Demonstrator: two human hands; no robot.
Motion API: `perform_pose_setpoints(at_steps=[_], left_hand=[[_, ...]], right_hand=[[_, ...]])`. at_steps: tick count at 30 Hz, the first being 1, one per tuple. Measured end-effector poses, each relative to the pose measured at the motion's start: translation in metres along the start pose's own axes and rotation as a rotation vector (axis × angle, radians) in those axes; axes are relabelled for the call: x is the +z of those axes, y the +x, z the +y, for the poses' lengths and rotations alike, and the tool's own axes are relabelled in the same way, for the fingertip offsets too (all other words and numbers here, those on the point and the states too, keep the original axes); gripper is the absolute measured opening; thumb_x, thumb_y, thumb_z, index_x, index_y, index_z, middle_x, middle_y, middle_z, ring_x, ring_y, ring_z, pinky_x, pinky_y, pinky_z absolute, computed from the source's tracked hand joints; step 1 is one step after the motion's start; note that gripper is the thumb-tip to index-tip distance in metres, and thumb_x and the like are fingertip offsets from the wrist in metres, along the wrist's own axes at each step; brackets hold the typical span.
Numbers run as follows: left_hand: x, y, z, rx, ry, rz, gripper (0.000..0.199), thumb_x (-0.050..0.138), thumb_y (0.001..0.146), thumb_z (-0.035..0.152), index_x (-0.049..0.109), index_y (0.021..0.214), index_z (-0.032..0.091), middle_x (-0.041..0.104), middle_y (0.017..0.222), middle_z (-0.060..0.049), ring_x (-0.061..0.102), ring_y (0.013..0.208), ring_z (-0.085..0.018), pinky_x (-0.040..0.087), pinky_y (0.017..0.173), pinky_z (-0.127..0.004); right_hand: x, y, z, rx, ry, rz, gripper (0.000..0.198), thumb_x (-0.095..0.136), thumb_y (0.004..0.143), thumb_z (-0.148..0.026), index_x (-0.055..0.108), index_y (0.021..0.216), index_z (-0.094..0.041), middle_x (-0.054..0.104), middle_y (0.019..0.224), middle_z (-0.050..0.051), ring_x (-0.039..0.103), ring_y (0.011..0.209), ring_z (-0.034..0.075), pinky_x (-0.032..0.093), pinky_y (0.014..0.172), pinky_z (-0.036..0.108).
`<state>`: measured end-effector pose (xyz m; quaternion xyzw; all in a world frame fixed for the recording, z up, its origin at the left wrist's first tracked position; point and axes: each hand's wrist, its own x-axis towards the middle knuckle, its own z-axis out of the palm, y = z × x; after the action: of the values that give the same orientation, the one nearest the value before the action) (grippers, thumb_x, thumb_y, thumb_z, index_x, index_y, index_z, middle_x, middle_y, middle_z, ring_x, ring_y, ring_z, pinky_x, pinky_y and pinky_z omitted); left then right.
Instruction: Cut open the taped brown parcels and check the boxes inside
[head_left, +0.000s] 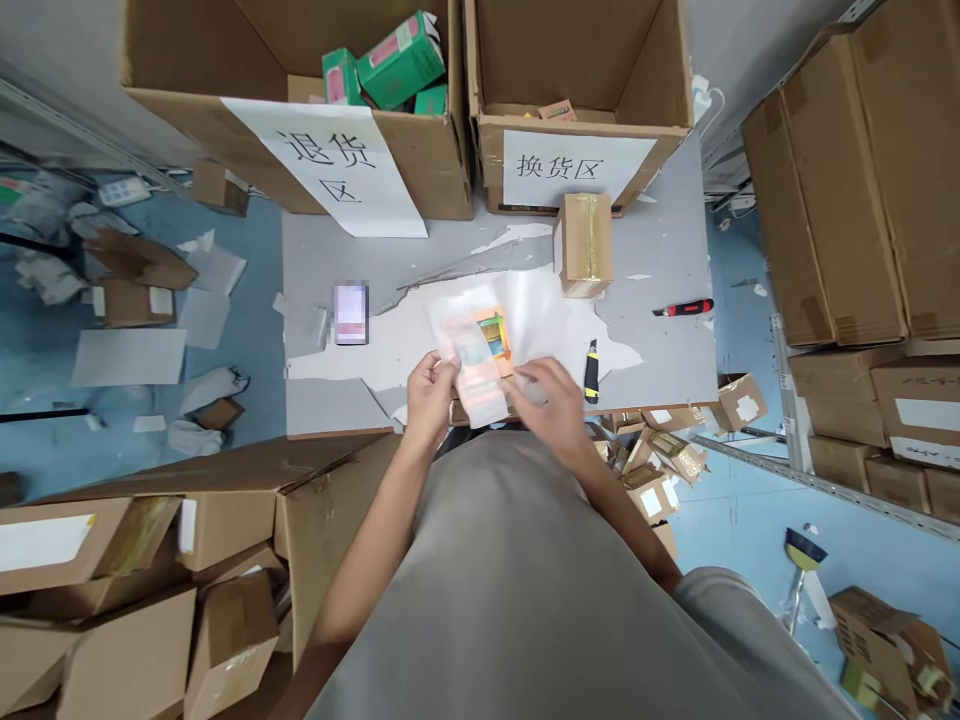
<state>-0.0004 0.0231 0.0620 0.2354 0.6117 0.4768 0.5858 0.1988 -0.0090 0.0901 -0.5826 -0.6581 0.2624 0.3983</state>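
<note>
My left hand [429, 395] is closed on the left edge of a milky, translucent plastic wrapping [474, 385], thumb and fingers pinched together. Partly inside or behind that wrapping is a small orange box [495, 335] with a green and yellow picture. My right hand [553, 405] has its thumb and fingers at the lower right corner of the orange box; these fingertips are somewhat blurred. A taped brown carton [583, 245] stands on the table beyond my right hand. To the right of that hand lies a yellow and black box cutter [592, 372].
Two big open cartons stand at the table's back: the left carton [300, 150] holds green boxes [401, 60], the right carton [491, 150] a small orange-pink box [557, 110]. A red box cutter [684, 308] lies right, a pixelated item [351, 313] left. Cartons [232, 640] fill the lower left.
</note>
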Motion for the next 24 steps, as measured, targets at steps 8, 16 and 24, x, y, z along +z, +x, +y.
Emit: perform_pose_setpoints(at_steps=[8,16,24], left_hand=[[-0.022,0.012,-0.002,-0.056,-0.093,-0.116,0.063,0.101,0.071,0.056,0.076,0.114,0.017,0.086,0.1,-0.01,0.085,0.105,-0.031,0.069,0.09,-0.039],[-0.019,0.013,-0.007,-0.085,-0.101,-0.218,0.068,0.104,0.073,0.062,0.079,0.118,0.017,0.088,0.113,-0.013,0.084,0.116,-0.035,0.071,0.098,-0.044],[-0.021,0.014,-0.004,-0.157,-0.05,-0.351,0.069,0.103,0.076,0.062,0.081,0.122,0.016,0.088,0.108,-0.013,0.084,0.108,-0.033,0.068,0.088,-0.038]], right_hand=[[-0.043,0.028,0.098,0.302,-0.009,0.158,0.037,0.073,0.104,-0.058,0.082,0.107,-0.022,0.082,0.108,0.01,0.076,0.096,0.025,0.065,0.09,0.041],[-0.034,0.029,0.068,0.278,-0.069,0.118,0.04,0.068,0.108,-0.059,0.085,0.113,-0.023,0.083,0.127,0.017,0.073,0.125,0.033,0.059,0.114,0.052],[0.013,0.03,0.027,0.584,0.561,-0.259,0.06,0.095,0.076,-0.078,0.08,0.096,-0.023,0.08,0.09,0.004,0.077,0.089,0.024,0.062,0.08,0.034]])
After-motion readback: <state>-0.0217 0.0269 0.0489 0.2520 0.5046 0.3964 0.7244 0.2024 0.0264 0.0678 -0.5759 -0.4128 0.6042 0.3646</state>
